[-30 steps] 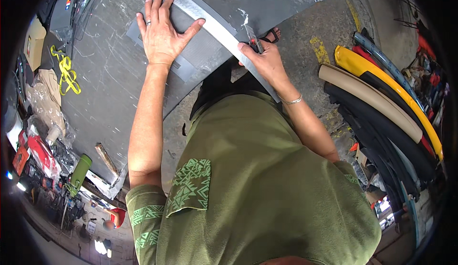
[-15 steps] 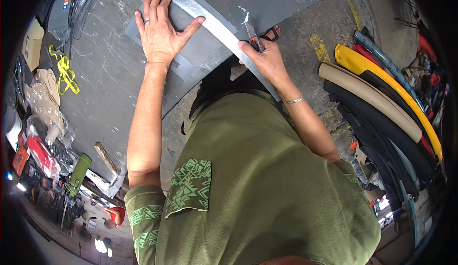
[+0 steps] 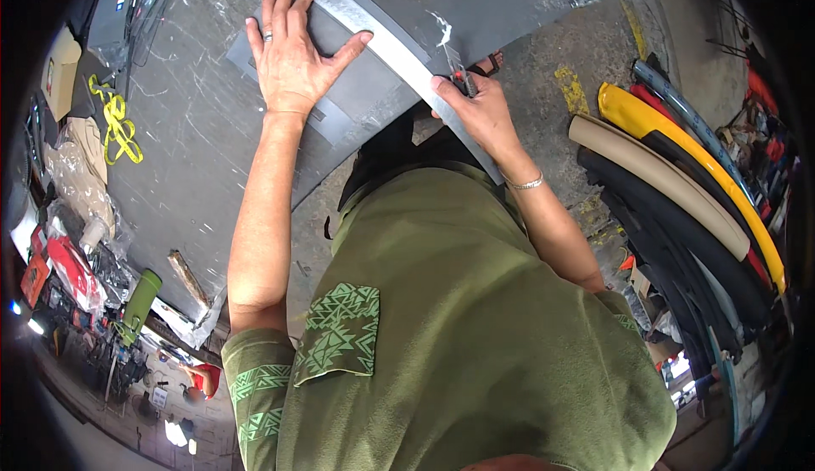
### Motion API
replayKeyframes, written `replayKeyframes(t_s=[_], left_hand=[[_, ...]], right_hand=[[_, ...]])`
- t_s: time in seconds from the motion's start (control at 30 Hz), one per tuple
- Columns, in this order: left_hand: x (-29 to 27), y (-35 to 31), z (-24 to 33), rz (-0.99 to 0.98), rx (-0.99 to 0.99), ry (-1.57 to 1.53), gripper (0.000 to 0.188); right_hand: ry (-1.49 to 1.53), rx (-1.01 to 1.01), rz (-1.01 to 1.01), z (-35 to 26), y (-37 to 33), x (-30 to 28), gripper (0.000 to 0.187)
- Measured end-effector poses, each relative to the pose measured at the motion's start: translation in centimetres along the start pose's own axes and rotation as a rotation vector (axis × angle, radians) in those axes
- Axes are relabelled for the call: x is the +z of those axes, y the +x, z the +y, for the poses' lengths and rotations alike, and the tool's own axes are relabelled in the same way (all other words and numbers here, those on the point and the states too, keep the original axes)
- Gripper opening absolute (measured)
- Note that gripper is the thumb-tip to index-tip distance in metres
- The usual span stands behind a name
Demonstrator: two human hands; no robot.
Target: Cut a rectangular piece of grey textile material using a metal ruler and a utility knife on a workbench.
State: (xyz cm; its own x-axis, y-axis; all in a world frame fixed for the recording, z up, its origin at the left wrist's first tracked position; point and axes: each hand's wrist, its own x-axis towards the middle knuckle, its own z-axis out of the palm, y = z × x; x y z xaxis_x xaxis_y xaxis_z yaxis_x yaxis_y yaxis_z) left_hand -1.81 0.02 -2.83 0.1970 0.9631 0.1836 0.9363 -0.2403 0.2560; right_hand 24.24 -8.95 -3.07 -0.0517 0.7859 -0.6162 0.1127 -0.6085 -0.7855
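Note:
A long metal straightedge (image 3: 392,53) runs diagonally over the grey work table, its near end reaching past the table edge toward my waist. My left hand (image 3: 295,65) lies flat with spread fingers on a grey sheet (image 3: 346,102), the thumb tip at the straightedge's left edge. At the table's near edge, my right hand (image 3: 484,113) is closed around a utility knife (image 3: 463,79), its blade pointing away from me. The right thumb rests along the straightedge. A thin pale scrap (image 3: 443,31) is close to the blade tip.
A yellow tape measure (image 3: 117,123) lies loosely coiled on the table (image 3: 191,157) at the left. Plastic-wrapped goods and a box (image 3: 61,74) crowd the left edge. Rolls of material, including a tan roll (image 3: 654,182) and a yellow one (image 3: 679,144), stand at the right.
Both hands keep their places on the straightedge and sheet. The whole view has shifted very slightly; the knife stays in the right hand.

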Motion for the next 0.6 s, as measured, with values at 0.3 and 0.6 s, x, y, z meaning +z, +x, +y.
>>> replayKeyframes(t_s=[0.3,0.6], left_hand=[[-0.55,0.02,0.57,-0.039,-0.035,-0.016,0.1],[-0.16,0.06,0.14,-0.037,-0.035,0.001,0.102]], right_hand=[[-0.021,0.031,0.036,-0.39,-0.47,0.15,0.032],[-0.028,0.012,0.029,0.37,-0.14,0.13,0.03]])
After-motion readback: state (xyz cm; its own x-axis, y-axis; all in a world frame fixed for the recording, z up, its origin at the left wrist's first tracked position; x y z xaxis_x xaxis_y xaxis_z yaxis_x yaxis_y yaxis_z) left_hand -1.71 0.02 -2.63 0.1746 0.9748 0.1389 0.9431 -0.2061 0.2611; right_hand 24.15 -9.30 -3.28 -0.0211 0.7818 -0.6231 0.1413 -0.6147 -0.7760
